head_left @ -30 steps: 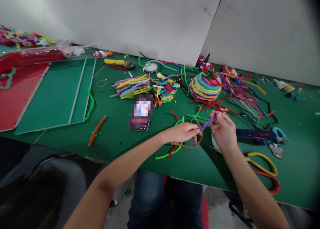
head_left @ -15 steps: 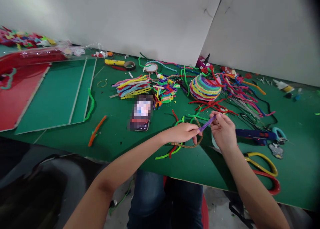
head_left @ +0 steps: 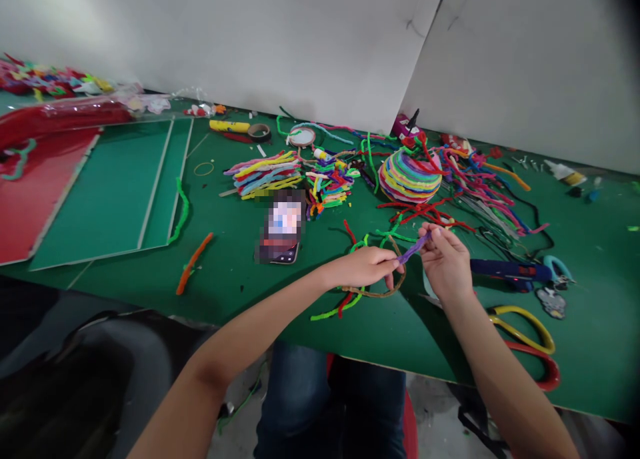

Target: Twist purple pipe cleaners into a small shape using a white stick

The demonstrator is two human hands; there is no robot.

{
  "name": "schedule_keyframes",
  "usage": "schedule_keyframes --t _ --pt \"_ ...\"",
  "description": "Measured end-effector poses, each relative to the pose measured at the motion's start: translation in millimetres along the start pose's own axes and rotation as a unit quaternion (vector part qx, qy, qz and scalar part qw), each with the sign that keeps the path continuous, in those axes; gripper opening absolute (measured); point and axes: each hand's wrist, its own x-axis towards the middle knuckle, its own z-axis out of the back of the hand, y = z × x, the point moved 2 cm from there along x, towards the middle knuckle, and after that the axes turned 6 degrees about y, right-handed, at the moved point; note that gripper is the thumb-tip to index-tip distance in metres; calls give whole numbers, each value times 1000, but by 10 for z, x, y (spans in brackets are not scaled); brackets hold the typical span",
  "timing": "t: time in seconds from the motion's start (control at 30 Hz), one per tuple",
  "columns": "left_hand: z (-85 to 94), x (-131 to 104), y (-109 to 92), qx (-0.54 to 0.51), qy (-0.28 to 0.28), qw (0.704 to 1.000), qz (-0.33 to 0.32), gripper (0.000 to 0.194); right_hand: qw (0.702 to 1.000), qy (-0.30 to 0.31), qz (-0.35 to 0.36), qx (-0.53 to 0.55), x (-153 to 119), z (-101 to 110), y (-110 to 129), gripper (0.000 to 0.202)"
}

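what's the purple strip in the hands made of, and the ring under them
The purple strip, pinched between left hand and right hand, looks like a fuzzy chenille pipe cleaner, matte and bendy. The brown ring seems the same kind, though its texture is unclear.

The counter (head_left: 595,339) is dark green. The pipe cleaner (head_left: 414,248) between the hands is purple, another (head_left: 193,263) is orange. The disc (head_left: 409,173) is rainbow-striped; the scissors (head_left: 530,344) are yellow and red.

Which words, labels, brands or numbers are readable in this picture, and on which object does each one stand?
No text can be read.
Phone: screen blurred out.
Glue bottle: label too small to read.
Yellow tube: no legible print.
Purple pipe cleaner between left hand and right hand: no writing.
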Motion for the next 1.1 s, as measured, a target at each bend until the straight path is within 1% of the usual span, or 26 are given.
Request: schedule_keyframes --t 0.2,0.63,0.8,0.87,0.93,1.0,1.1 --pt "7 -11 -14 -2 -1 1000 -3 32 1000 -5 0 8 -3 -12 11 20" --pt "14 -14 -36 -11 -6 1000 10 31 1000 -7 9 10 -15 -10 -3 17" --pt "4 -10 -22 -22 -11 1000 -5 31 1000 -5 9 15 -27 -31 18 18" --pt "-4 0 -3 -35 -22 999 -26 31 1000 11 14 7 -46 -64 46 20" --pt "-11 12 16 -53 -31 997 -44 32 999 42 3 -5 -76 -109 64 29" --pt "-15 23 27 -65 -38 996 -53 32 996 85 -23 -21 -113 -147 54 41" --pt "-10 30 17 -54 -54 995 -62 33 980 175 -61 -75 -164 -161 -19 47"
